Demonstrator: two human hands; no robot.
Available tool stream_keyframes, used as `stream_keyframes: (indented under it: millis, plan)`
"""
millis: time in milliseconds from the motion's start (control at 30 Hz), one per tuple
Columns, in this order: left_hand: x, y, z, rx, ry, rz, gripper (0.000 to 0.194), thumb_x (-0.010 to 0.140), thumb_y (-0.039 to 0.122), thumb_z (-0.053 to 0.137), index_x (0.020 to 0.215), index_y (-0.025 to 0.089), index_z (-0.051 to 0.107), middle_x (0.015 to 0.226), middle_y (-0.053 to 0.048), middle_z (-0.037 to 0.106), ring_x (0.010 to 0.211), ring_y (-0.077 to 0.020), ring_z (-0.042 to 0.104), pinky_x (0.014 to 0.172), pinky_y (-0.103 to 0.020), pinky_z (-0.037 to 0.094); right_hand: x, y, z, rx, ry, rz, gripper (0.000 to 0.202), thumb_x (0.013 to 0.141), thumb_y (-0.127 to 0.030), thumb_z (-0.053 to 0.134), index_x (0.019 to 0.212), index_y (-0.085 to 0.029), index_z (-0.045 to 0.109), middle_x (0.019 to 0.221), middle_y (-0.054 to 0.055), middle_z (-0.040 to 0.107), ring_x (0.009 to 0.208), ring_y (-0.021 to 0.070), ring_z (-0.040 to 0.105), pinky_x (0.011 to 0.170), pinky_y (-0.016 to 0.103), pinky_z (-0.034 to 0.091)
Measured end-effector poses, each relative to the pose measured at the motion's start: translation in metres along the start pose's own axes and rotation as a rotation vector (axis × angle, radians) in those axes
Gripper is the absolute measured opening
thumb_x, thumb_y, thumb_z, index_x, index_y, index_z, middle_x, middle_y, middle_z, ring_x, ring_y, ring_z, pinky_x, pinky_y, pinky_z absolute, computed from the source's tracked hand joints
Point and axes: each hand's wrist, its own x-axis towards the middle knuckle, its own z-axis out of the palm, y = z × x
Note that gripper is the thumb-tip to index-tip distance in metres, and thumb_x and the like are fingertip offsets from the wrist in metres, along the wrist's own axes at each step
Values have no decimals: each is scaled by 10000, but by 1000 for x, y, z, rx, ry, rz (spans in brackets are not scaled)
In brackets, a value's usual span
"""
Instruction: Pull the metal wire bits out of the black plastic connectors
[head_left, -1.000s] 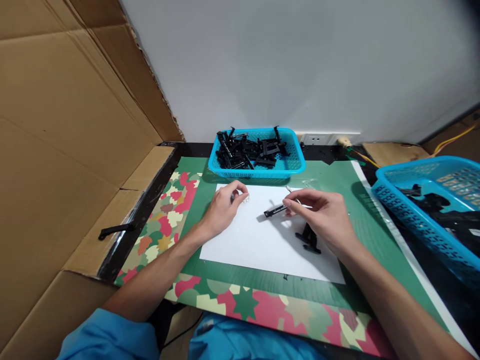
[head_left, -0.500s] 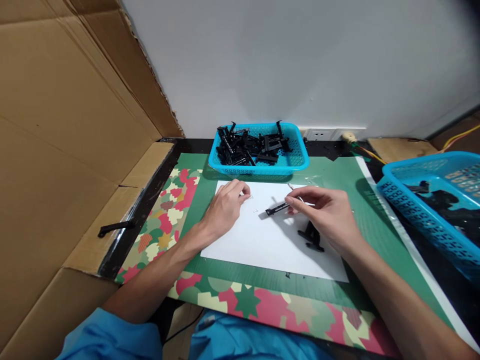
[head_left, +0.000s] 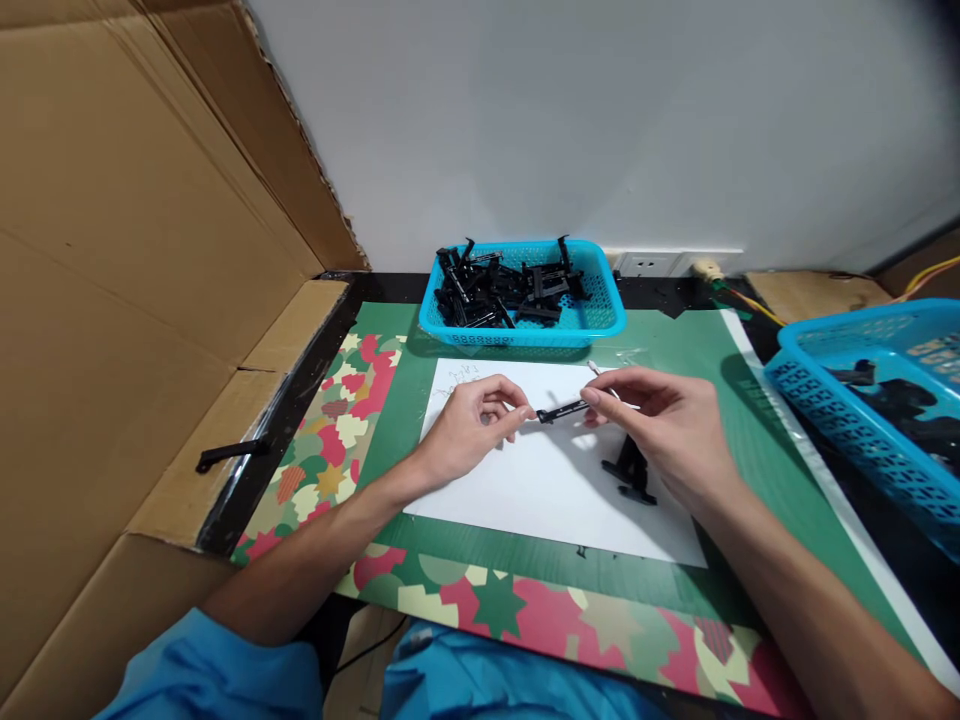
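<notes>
My right hand [head_left: 664, 425] pinches a narrow black plastic bar [head_left: 562, 411], held tilted above a white paper sheet [head_left: 517, 500]. A slim pale stick [head_left: 594, 369] also pokes out between its fingers; its kind is unclear. At the bar's left end my left hand [head_left: 476, 425] has thumb and forefinger pressed together. Whatever they pinch is too small to make out. Behind the left hand, tiny thin wire pieces [head_left: 459, 378] lie on the paper. Below the right hand rest several black plastic parts [head_left: 631, 470], partly hidden by it.
A blue basket [head_left: 517, 338] heaped with black parts stands at the back by the wall. Another blue basket [head_left: 840, 440] with black parts is at the right. Cardboard [head_left: 112, 250] walls off the left, where a lone black part [head_left: 231, 455] lies. A socket [head_left: 646, 264] sits behind.
My left hand has moved right, from the paper to the bar's left end, uncovering the wire pieces. My right hand still holds the bar, now slightly further right in view.
</notes>
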Motion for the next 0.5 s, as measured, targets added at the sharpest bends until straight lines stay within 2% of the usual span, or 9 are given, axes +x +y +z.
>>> stream_keyframes:
  millis: [167, 300, 500]
  plan:
    - [-1, -1, -1, -76, 31, 18, 266, 945, 392, 775, 953, 134, 711, 1116, -142, 792, 703, -134, 736, 618, -263, 564, 0, 1, -1, -13, 48, -26, 157, 834, -376, 907, 879, -246, 831, 808, 41, 781, 634, 187, 707, 612, 325, 593]
    - [0, 0, -2, -205, 36, -19, 303, 923, 402, 801, 952, 128, 676, 1066, -174, 814, 709, -181, 782, 553, -247, 523, 0, 1, -2, -27, 64, -38, 143, 835, -367, 909, 869, -250, 832, 805, 41, 780, 633, 193, 711, 606, 333, 598]
    - [0, 4, -5, -297, 83, -52, 304, 923, 397, 802, 902, 136, 648, 1150, -194, 807, 770, -202, 808, 632, -274, 552, -1, 0, -1, -21, 67, -50, 134, 838, -363, 909, 869, -255, 834, 801, 37, 777, 624, 193, 713, 599, 336, 603]
